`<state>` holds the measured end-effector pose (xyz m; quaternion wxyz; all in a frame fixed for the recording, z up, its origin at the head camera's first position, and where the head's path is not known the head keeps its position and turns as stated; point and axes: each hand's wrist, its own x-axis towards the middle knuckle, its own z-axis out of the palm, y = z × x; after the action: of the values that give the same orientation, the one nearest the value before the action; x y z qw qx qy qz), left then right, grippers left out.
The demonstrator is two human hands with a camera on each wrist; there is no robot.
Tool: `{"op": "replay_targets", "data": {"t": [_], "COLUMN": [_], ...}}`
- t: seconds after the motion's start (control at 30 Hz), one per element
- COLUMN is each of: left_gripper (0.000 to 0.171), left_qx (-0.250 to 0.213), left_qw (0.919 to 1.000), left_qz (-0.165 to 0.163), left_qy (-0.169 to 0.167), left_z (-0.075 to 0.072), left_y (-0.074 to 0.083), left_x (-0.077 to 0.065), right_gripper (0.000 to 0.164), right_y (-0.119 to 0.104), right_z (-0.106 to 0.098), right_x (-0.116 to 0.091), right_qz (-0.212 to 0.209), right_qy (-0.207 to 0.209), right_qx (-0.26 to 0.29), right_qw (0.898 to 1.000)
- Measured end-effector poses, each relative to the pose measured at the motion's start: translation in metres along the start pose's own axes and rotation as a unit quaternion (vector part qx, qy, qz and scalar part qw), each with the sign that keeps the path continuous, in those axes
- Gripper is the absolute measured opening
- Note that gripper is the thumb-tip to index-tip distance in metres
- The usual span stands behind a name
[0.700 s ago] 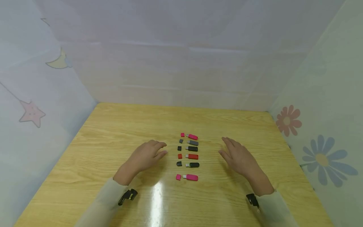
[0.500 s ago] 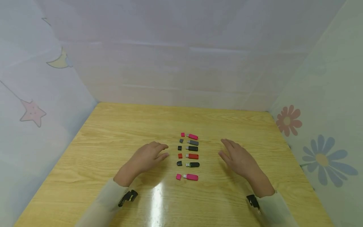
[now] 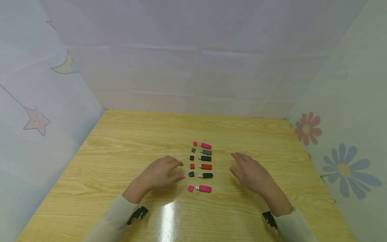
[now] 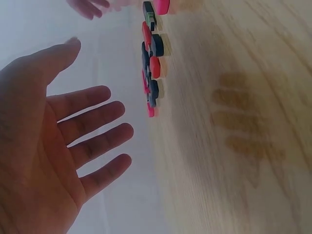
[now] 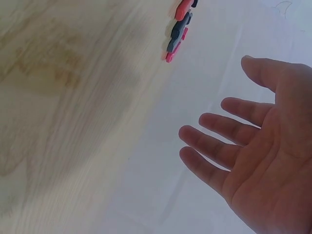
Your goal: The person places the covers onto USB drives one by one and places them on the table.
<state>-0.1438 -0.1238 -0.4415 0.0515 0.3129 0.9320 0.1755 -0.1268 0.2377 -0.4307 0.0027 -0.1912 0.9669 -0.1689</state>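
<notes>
Several USB sticks lie in a column on the wooden table, each with its plug toward a loose cap on its left. Nearest is a pink USB stick (image 3: 205, 189) beside its pink cap (image 3: 190, 189). Beyond it come a black USB stick (image 3: 207, 175) with a rounded black cap (image 3: 191, 174), a red USB stick (image 3: 206, 166), another black one, a grey USB stick (image 3: 207, 152) and a far pink one. My left hand (image 3: 161, 173) hovers left of the caps, fingers spread, holding nothing. To the right of the sticks, my right hand (image 3: 252, 174) hovers with relaxed fingers, also holding nothing.
The wooden table (image 3: 133, 131) meets a pale curtain (image 3: 193, 77) at its back edge. Patterned cloth walls stand at both sides, with a star and moon on the left and flowers on the right. A bright reflection shows near the front.
My left hand has moved right and a little nearer to me, closer to the caps. My right hand has shifted slightly left and toward me. The USB sticks and caps stay put.
</notes>
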Motion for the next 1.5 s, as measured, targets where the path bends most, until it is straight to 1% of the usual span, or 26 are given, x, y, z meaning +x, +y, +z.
{"op": "replay_targets", "data": {"t": [0.07,0.3,0.4,0.63,0.73,0.87,1.03,1.2,1.33,1.5], "left_gripper": [0.051,0.045,0.042,0.039,0.038,0.038,0.037,0.034,0.031,0.033], "left_qx": [0.001,0.011,0.012,0.019,0.022,0.016,0.021,0.038,0.047,0.06], "left_qw": [1.0,0.9988,0.9983,0.9974,0.9969,0.9965,0.9952,0.9929,0.9918,0.9914], "left_qz": [0.007,0.048,0.057,0.066,0.07,0.071,0.079,0.098,0.106,0.095], "left_qy": [-0.004,-0.003,-0.009,-0.02,-0.026,-0.041,-0.053,-0.054,-0.053,-0.067], "left_z": [0.001,0.002,0.003,0.009,0.01,0.01,0.016,0.022,0.025,0.027], "left_y": [0.001,0.007,0.009,0.012,0.014,0.017,0.019,0.021,0.023,0.026], "left_x": [-0.001,-0.001,-0.002,-0.001,-0.001,-0.001,0.001,0.002,0.002,0.003], "right_gripper": [0.059,0.057,0.053,0.049,0.049,0.05,0.047,0.045,0.043,0.04], "right_y": [-0.002,-0.008,-0.011,-0.016,-0.019,-0.022,-0.026,-0.032,-0.038,-0.044], "right_z": [0.001,0.007,0.008,0.012,0.014,0.018,0.021,0.023,0.024,0.025], "right_x": [-0.001,-0.002,-0.003,-0.004,-0.005,-0.006,-0.006,-0.006,-0.006,-0.005], "right_qz": [-0.006,-0.026,-0.031,-0.037,-0.037,-0.036,-0.04,-0.047,-0.052,-0.06], "right_qy": [0.004,0.006,0.006,0.003,-0.01,-0.03,-0.036,-0.05,-0.061,-0.08], "right_qx": [-0.002,-0.013,-0.022,-0.038,-0.044,-0.047,-0.048,-0.046,-0.041,-0.045], "right_qw": [1.0,1.0,0.999,0.999,0.998,0.998,0.997,0.997,0.996,0.994]}}
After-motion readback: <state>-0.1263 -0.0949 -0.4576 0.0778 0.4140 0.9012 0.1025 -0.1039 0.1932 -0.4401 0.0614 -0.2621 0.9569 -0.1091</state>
